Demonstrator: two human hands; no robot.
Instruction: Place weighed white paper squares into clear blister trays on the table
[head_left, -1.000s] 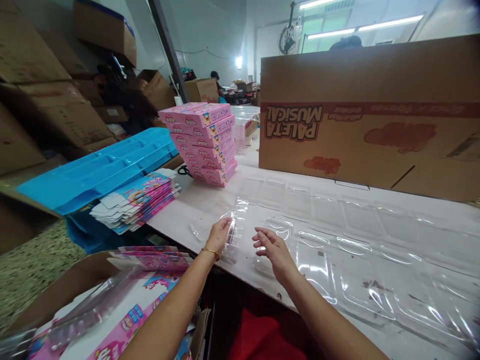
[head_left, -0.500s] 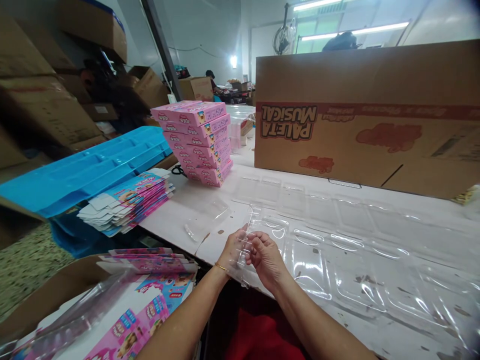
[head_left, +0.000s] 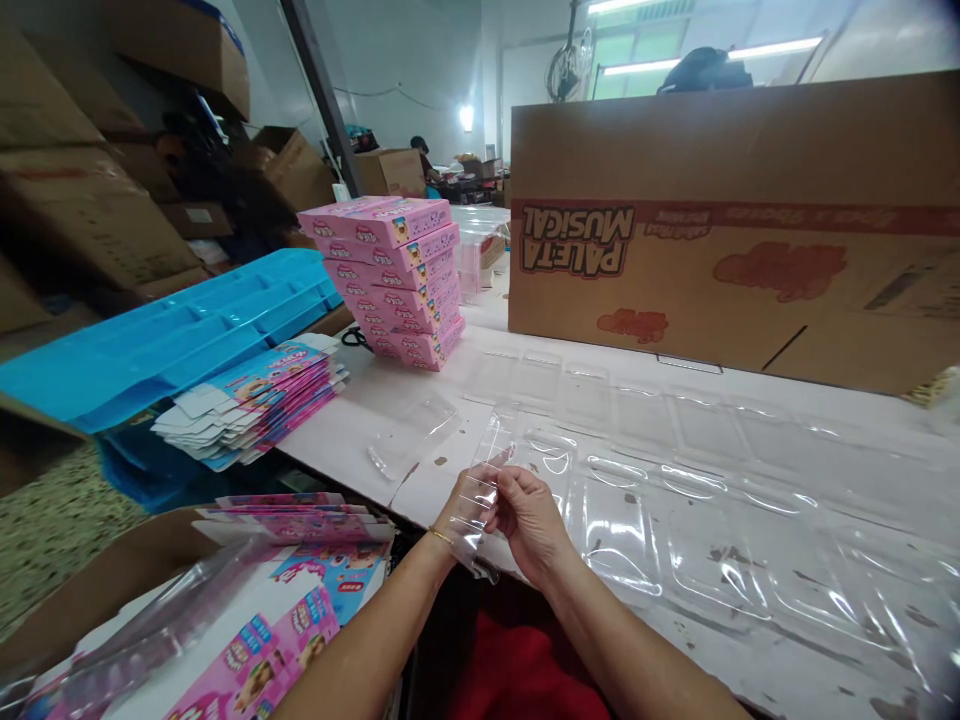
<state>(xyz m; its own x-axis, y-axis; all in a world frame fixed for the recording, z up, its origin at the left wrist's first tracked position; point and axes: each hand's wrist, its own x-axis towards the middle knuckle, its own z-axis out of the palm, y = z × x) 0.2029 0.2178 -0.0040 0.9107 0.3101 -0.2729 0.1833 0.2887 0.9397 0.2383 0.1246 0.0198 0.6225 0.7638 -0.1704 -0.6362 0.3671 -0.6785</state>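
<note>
Both my hands hold one clear plastic blister tray (head_left: 486, 480), lifted over the near edge of the white table (head_left: 360, 440). My left hand (head_left: 459, 520) grips its left side, fingers curled. My right hand (head_left: 529, 520) pinches its right side. Several more clear trays (head_left: 675, 480) lie in rows on the table just right of my hands. Another single clear tray (head_left: 409, 435) lies on the table to the left.
A stack of pink boxes (head_left: 394, 280) stands at the table's far left. Flat pink cartons (head_left: 255, 400) and blue trays (head_left: 172, 335) lie further left. A big brown carton (head_left: 735, 230) walls off the back. A box of printed cartons (head_left: 247, 620) sits low left.
My hands came together and picked one clear tray off the table, then raised it and tilted it upright near the table's edge.
</note>
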